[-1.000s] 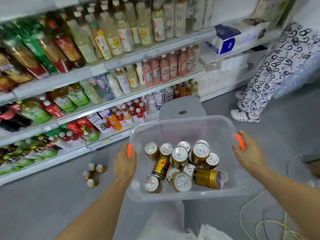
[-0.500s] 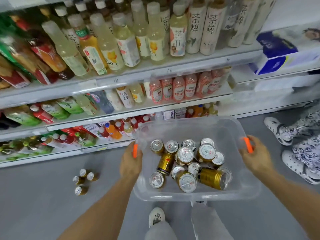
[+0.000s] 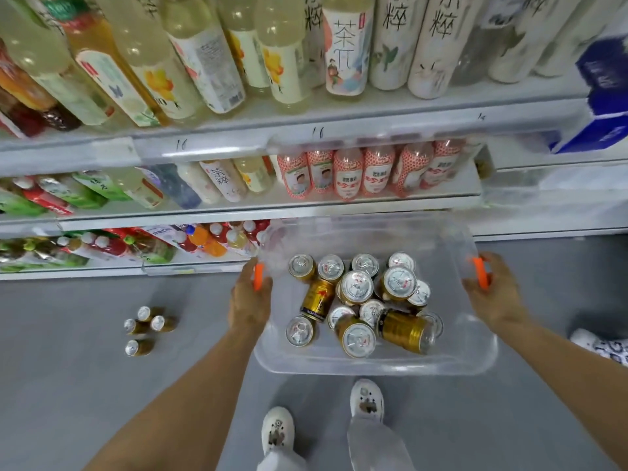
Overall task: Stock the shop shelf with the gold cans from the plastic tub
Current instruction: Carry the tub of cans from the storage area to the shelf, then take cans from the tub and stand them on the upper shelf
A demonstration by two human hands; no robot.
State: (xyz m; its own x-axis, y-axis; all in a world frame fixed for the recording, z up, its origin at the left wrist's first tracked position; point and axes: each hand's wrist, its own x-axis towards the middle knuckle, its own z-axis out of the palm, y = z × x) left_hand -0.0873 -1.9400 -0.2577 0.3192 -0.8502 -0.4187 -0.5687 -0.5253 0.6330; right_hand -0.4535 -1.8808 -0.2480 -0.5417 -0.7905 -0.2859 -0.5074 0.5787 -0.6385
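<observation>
Compared with half a second back, you are standing closer to the white metal shop shelving (image 3: pixel 306 205), its bottles filling more of the view, and the clear rectangular plastic tub (image 3: pixel 373 365) is riding with you, level and in front of your waist. You are carrying it by both ends, presumably so the loose load stays balanced while you are walking. Your left hand (image 3: pixel 249 300) is curling its fingers around the orange handle clip (image 3: pixel 258 276) on the left rim; your right hand (image 3: pixel 492 297) is gripping the matching orange clip (image 3: pixel 480 271) on the right rim, thumb over the top. Neither hand is free. Inside, the gold drink cans with silver pull-tab lids (image 3: pixel 356 287) are sitting in a loose heap, most upright, at least two lying on their sides, so none is shelved from this batch yet. Four small gold cans (image 3: pixel 146 326) are standing on the grey floor (image 3: pixel 68 368) to your left, near the lowest shelf. Your white shoes (image 3: pixel 277 426) are pointing at the shelving, so you are probably about to set the tub down there.
</observation>
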